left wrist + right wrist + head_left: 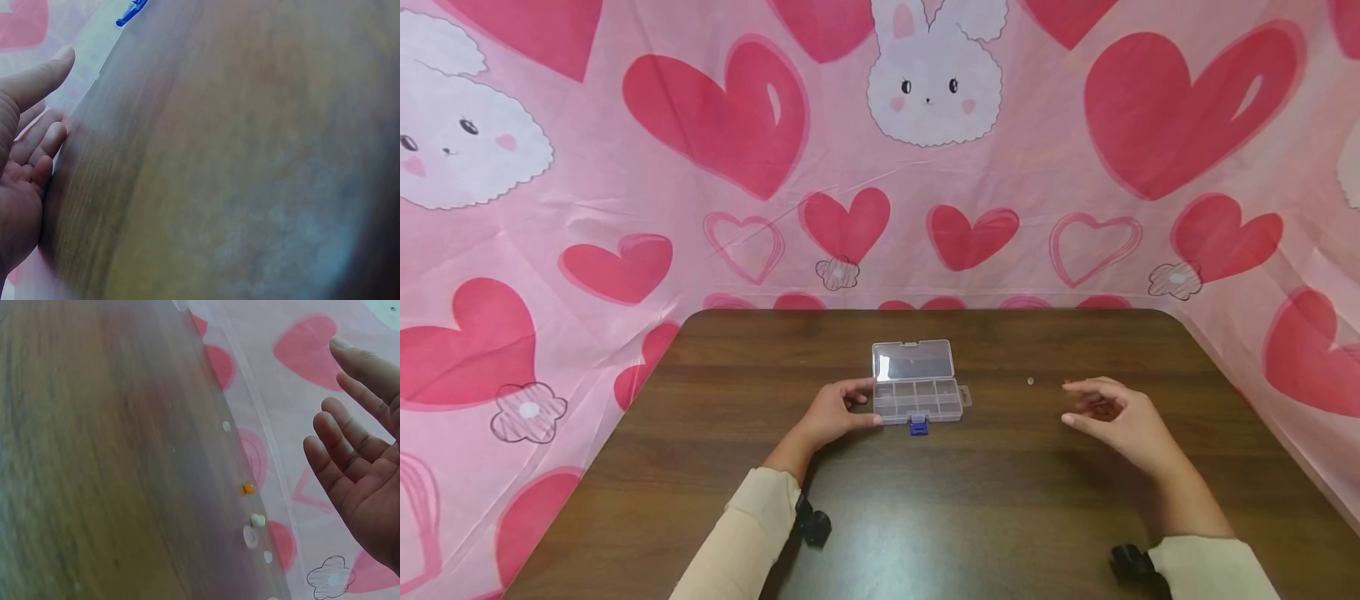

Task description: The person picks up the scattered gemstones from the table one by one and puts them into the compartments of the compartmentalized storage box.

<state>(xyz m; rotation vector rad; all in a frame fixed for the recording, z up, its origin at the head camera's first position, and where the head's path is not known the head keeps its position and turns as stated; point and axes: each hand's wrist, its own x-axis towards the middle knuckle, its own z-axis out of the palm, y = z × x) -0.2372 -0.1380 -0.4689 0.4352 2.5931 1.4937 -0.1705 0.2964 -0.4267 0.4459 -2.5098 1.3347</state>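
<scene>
A clear plastic compartment box [917, 400] sits on the table with its lid [913, 361] raised at the back and its blue latch [919, 426] at the front. Its divided sections show no contents. My left hand [831, 412] holds the box's left end, thumb at the front corner and a fingertip by the hinge. My right hand [1123, 417] hovers over the table to the right, fingers spread apart from the thumb. Just left of it lies a tiny pale piece [1030, 381]. In the right wrist view, an orange bead [248, 488] and a whitish bead [258, 520] lie near that hand.
The brown wooden table [880, 517] has rounded far corners. Pink cloth [1045, 167] with hearts and rabbits hangs behind it and along both sides. A clear round piece [250, 537] and several small white pieces lie near the beads. A hang tab [966, 396] juts from the box's right end.
</scene>
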